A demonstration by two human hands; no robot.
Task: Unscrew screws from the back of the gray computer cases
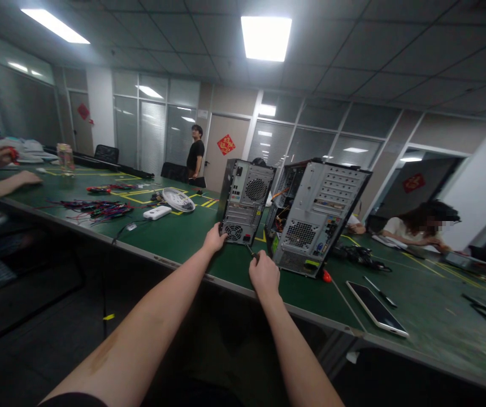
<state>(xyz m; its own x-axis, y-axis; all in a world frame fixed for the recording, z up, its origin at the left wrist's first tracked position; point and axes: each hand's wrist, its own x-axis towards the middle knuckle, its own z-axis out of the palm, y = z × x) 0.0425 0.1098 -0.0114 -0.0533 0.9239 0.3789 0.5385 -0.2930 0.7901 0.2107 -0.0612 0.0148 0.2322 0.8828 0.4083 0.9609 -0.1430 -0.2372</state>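
Two desktop computer cases stand upright on the green table, rear panels towards me. At the lower left edge of the smaller computer case, my left hand grips the side with its fingers. My right hand is closed round the dark handle of a screwdriver, whose thin shaft points at the bottom right corner of that case. Whether the tip touches the case is too small to tell. The larger computer case stands just right of it, its left side open with wires showing inside.
A red-orange object, a phone and a thin pen-like tool lie to the right. Black cables sit behind them. Leftward are bundled wires, a white power strip and a white basket. Other people are around the table.
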